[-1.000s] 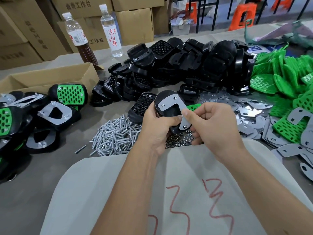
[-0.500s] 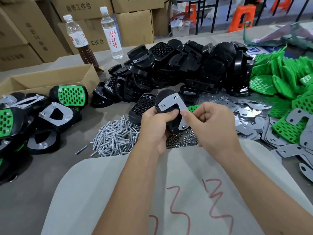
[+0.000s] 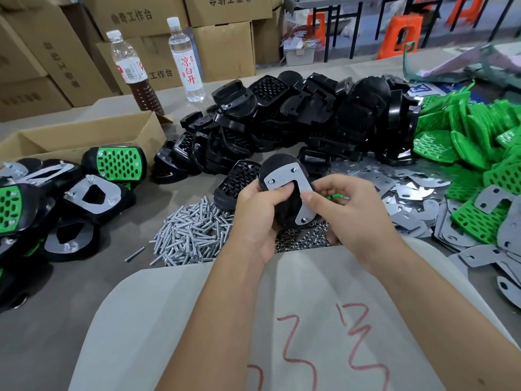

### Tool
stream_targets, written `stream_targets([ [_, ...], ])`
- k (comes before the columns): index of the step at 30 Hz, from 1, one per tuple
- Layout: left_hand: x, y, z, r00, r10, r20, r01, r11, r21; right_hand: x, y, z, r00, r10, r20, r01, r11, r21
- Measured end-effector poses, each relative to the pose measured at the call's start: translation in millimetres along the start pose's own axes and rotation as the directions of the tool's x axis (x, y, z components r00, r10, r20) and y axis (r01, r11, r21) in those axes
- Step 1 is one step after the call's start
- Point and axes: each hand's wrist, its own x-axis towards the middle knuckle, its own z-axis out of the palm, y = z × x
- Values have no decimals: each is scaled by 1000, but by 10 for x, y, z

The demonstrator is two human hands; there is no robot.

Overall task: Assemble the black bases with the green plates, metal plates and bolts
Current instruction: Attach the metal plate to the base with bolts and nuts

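Step in hand: seating the metal plate (image 3: 293,187) on a black base (image 3: 284,204), held up over the near-centre of the table (image 3: 84,277). Left hand (image 3: 259,218) grips the base, fingers curled round its left edge w/ thumb pressing the plate. Right hand (image 3: 358,218) pinches the plate's right arm, thumb on top. Bolt ends seem to show in the plate holes, can't be sure. Next prob needs a nut from the nut pile (image 3: 304,238) just below the hands; bolts (image 3: 194,235) lie to the left, green plates (image 3: 479,153) far right. Plate must stay lined up w/ the holes
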Motion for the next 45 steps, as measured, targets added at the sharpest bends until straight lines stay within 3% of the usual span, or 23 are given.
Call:
stream_targets([
  [6, -8, 11, -1, 995, 39, 94, -39, 999, -1, 22, -17, -17, 999, 47, -7, -47, 999, 17],
  [12, 19, -47, 40, 995, 96, -40, -92, 992, 86, 15, -40, -37, 996, 70, 57, -72, 997, 36],
  [16, 31, -39, 41, 982, 163, -99, -151, 982, 112, -3, -46, -40, 993, 31, 117, -22, 997, -76],
  [23, 7, -44, 91, 934, 346, -88, -317, 917, 241, 17, -66, -86, 992, 11, 124, -32, 986, 164],
  [39, 64, -69, 37, 877, 473, -87, -415, 836, 360, 33, -43, -43, 993, 5, 116, -22, 989, 145],
  [45, 37, -69, 31, 948, 313, -53, -294, 928, 231, 37, -31, -59, 998, -21, 51, 13, 989, 146],
])
